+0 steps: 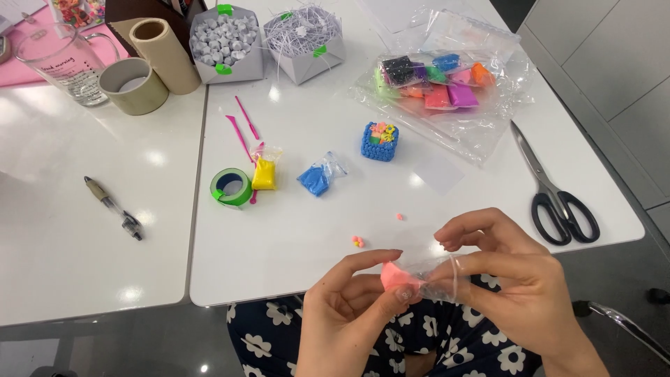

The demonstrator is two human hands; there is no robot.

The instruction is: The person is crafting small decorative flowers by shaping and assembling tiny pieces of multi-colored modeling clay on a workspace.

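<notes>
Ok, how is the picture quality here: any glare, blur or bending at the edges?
Head view: ceiling lights leave bright glare spots on the glossy white table; the clear bag of clay blocks also glints. Focus is fair, the scissors crisp; the left hand and right hand pinching pink clay look slightly soft. Table edges bow a little, a wide-angle effect. Shadows are faint.

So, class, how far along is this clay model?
Done: a blue basket topped with small flowers stands on the table. In hand: both hands work pink clay from a small bag. Left: tiny pieces lie loose; packets wait.
</notes>
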